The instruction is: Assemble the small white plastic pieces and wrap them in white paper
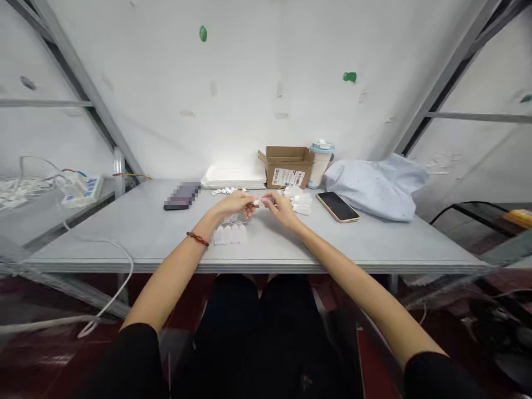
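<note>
My left hand (238, 204) pinches a small white part (256, 203) between thumb and fingertips, above the table. The fingertips of my right hand (280, 208) are closed together close against that part's right side; whether they hold a piece of their own is too small to see. Below my left hand a row of white, rounded flat pieces (230, 234) lies on the table, with thin strands at their upper ends. Behind the left hand are several small white parts (224, 191). Beside my right hand lies a group of white blocky pieces (302, 200).
On the grey table (137, 221) stand white stacked trays (235, 176), an open cardboard box (288, 166) and a blue-lidded cup (320, 163). A phone (338, 206) and light blue cloth (376, 185) lie right; a dark phone-like item (183, 197) lies left. A white cable (124, 255) hangs over the left edge.
</note>
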{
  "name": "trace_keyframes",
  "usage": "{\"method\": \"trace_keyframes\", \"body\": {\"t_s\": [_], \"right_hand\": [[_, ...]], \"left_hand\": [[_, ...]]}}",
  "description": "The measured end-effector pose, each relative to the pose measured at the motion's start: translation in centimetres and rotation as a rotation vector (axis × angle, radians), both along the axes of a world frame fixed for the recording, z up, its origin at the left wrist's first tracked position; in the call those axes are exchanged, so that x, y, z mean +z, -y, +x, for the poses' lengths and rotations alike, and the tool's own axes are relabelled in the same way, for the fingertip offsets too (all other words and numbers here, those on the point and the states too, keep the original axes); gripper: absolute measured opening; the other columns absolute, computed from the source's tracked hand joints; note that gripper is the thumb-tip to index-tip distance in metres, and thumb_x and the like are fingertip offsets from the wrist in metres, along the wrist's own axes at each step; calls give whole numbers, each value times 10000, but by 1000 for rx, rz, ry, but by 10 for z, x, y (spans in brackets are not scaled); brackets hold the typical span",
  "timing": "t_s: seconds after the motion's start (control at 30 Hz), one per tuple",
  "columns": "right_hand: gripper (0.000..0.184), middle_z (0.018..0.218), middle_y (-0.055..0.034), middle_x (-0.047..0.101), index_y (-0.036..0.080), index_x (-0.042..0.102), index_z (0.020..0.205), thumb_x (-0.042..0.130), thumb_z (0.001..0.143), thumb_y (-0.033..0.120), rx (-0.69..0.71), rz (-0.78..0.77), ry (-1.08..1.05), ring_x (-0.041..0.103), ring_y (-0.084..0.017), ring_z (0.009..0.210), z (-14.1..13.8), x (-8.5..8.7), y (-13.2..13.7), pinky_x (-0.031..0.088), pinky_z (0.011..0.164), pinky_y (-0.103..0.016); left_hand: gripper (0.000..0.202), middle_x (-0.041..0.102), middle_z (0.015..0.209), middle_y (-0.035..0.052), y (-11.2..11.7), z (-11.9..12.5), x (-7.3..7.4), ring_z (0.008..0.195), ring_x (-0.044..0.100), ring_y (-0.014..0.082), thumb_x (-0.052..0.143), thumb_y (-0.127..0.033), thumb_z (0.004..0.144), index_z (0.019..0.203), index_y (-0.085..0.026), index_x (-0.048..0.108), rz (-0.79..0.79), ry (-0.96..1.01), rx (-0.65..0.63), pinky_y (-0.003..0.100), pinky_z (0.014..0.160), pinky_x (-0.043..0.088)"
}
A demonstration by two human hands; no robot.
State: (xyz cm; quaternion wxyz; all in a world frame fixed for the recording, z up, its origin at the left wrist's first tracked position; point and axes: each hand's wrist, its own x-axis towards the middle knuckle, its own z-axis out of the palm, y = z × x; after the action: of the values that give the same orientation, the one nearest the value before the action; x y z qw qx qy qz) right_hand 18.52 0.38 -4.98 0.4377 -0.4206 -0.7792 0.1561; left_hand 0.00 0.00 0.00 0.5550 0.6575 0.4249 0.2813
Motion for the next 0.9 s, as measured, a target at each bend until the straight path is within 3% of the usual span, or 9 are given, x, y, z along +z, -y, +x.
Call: {"method": "trace_keyframes", "body": {"t_s": [0.17,0.43,0.57,0.7,0.9], "right_hand": [[261,859,-79,685,150,634,984,484,936,358,-34,90,22,601,-178,764,1,0,-1,443,732,-289],[340,1021,-140,666,138,613,1083,443,957,404,-28,156,104,605,-215,896,0,-3,2,448,810,-325],[348,948,-122,669,139,631,1028,415,960,403,-31,142,81,597,-210,861,-1,0,5,430,796,-310],[356,750,-49,621,158,632,891,389,950,411,-7,38,17,543,-170,710,-1,7,10,398,722,-283],[367,608,17,447,197,472,636,414,875,469,51,-129,-121,417,-125,613,-1,12,14,326,607,-258]], "left_hand": [[398,602,618,43,-4,-3,-1,505,554,105,673,-488,811,715,-102,655,-39,-10,-6,248,510,468],[425,552,542,37,1,-1,4,460,487,82,679,-461,807,575,-109,623,-42,11,58,228,471,420],[367,603,606,53,0,-1,4,509,515,82,760,-416,736,602,-94,647,-45,80,70,224,499,430],[312,639,622,62,-2,-2,1,540,547,89,800,-380,696,656,-88,696,-8,136,73,234,558,473],[282,700,683,97,-1,-7,2,596,611,128,850,-356,618,683,-102,746,58,81,29,288,652,542]]}}
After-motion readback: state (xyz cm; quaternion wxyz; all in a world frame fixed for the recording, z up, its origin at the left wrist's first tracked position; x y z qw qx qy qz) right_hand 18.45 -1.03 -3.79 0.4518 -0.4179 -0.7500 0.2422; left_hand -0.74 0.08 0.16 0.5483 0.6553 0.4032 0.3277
